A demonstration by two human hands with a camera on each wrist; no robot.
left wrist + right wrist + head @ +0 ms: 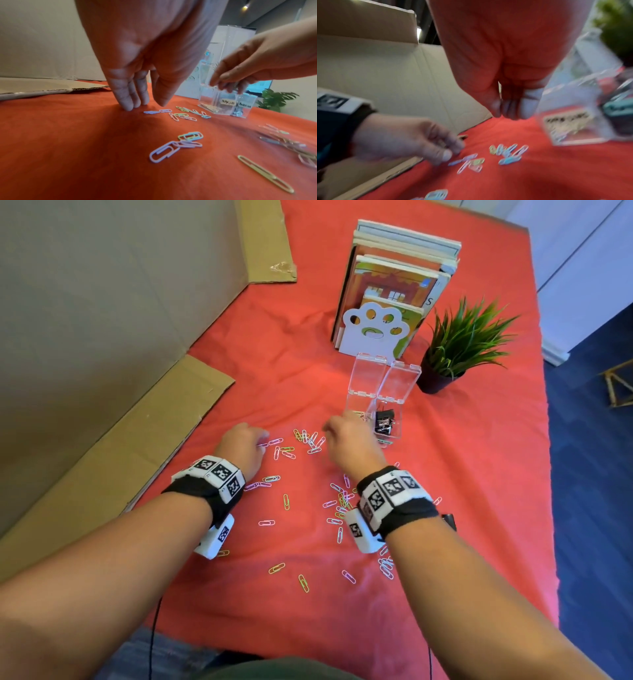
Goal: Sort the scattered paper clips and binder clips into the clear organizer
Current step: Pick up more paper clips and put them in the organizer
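Note:
Several coloured paper clips [286,451] lie scattered on the red cloth [274,611]. The clear organizer [390,436] stands with both lids up. Black binder clips [385,421] fill its right compartment and a few paper clips its left one. My left hand [263,440] points straight down, fingertips [126,106] touching the cloth just left of a lilac clip [150,112], thumb apart, nothing held. My right hand [342,422] hovers at the organizer's [223,106] left compartment with its fingertips [510,111] bunched together. Blur hides whether they hold a clip.
Upright books behind a white paw-shaped bookend [375,332] stand beyond the organizer, with a potted plant [459,344] to their right. Cardboard sheets [102,354] line the table's left side. More clips [339,508] lie under my right wrist. The table's edge drops off at the right.

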